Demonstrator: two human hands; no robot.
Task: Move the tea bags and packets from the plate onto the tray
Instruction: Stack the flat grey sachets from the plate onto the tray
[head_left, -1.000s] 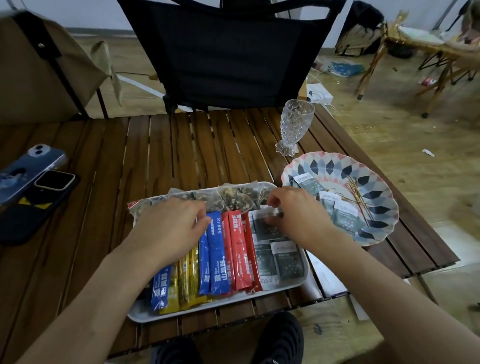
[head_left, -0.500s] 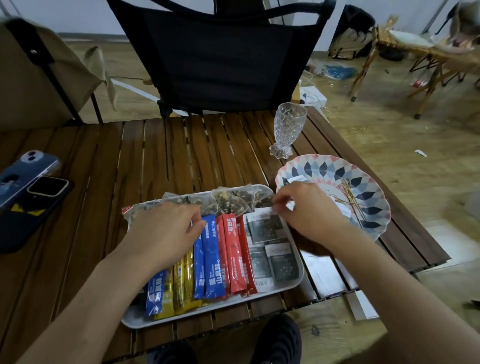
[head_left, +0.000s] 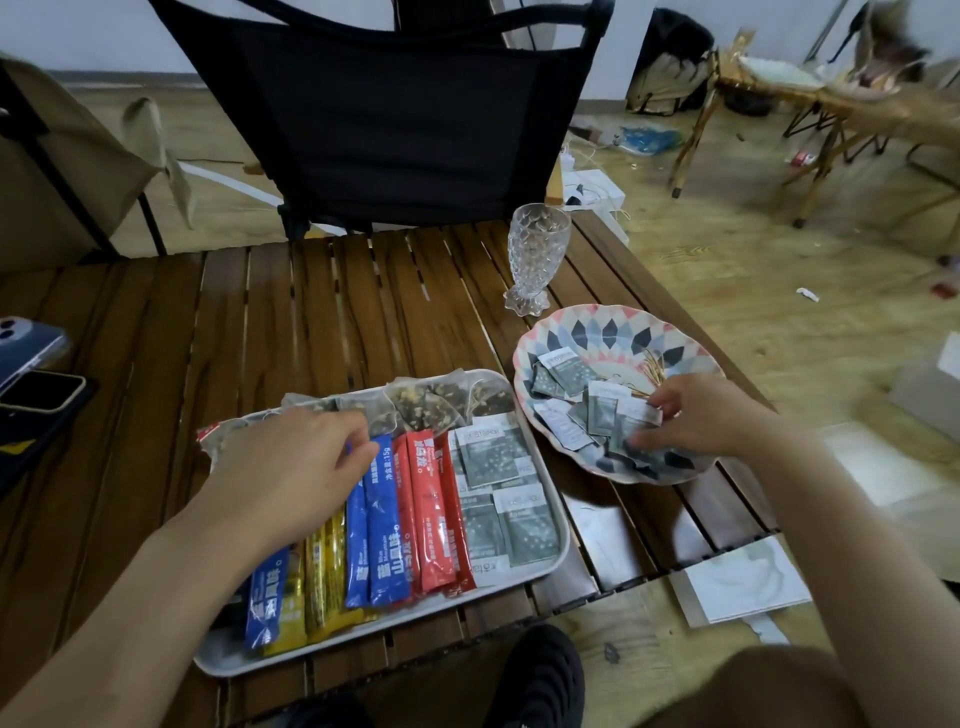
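Observation:
The white tray (head_left: 545, 569) lies near the table's front edge. It holds yellow, blue and red stick packets (head_left: 387, 525), mesh tea bags (head_left: 431, 402) along its far side and grey sachets (head_left: 511, 499) at its right end. To its right stands the patterned plate (head_left: 613, 332) with several small grey sachets (head_left: 582, 410). My left hand (head_left: 291, 467) rests flat on the tray's left packets, fingers loosely curled, holding nothing I can see. My right hand (head_left: 696, 415) is over the plate, fingertips pinching at a sachet among the pile.
A cut-glass goblet (head_left: 535, 257) stands just behind the plate. Two phones (head_left: 31, 374) lie at the table's left edge. A black folding chair (head_left: 395, 119) faces me across the slatted table. White papers (head_left: 737, 582) lie on the floor below the table's right corner.
My right hand has moved from the tray's right end across to the plate and now reaches into the sachets there. My left hand has stayed on the tray.

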